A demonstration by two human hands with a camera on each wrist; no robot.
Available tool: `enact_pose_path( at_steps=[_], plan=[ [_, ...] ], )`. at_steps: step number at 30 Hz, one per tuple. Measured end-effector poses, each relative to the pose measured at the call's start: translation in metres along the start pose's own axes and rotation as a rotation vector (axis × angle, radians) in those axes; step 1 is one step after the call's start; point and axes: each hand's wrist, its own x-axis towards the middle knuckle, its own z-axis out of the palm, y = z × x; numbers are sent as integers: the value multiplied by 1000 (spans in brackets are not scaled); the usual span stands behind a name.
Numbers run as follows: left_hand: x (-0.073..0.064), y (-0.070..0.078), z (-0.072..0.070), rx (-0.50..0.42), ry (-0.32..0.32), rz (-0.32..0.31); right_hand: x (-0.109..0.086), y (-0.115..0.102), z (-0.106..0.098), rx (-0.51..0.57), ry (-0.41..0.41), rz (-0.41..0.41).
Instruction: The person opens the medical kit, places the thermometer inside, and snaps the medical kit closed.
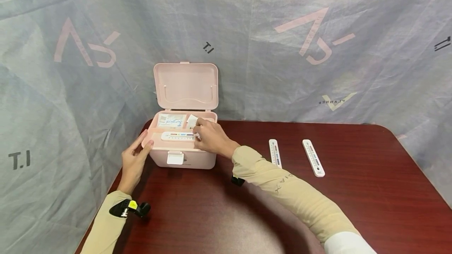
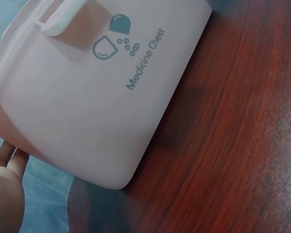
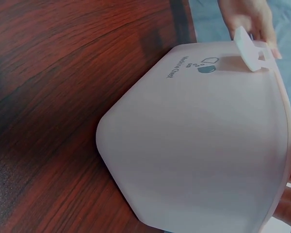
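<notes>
Thermometer (image 1: 177, 136) at the front section of the open box (image 1: 160, 159); my right hand (image 1: 213, 135) pinches its right end, left hand (image 1: 133, 164) holds the box's left edge. Risk: end-only pinch could let it twist.

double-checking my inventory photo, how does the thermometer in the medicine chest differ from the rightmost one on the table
The chest thermometer lies crosswise in the medicine chest; the rightmost thermometer slants lengthwise away from the person on the table. The right hand covers the chest thermometer's right end, while the rightmost thermometer is untouched and shows whole. Both are slim and white, with a printed scale and coloured labels.
</notes>
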Motion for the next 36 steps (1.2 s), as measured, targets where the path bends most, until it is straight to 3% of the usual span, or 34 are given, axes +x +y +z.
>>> enact_pose_path(
  at_steps=[10,21,29,36],
  plan=[
    [-1,2,1,20,2,-12,0,0,0,-8,-1,-18],
    [-1,1,1,1,9,-17,3,-4,-4,43,-79,-46],
    [-2,0,1,11,10,-22,3,-6,-3,54,-127,-15],
    [-2,0,0,14,10,-24,10,-7,-4,27,-119,-19]
  ],
)
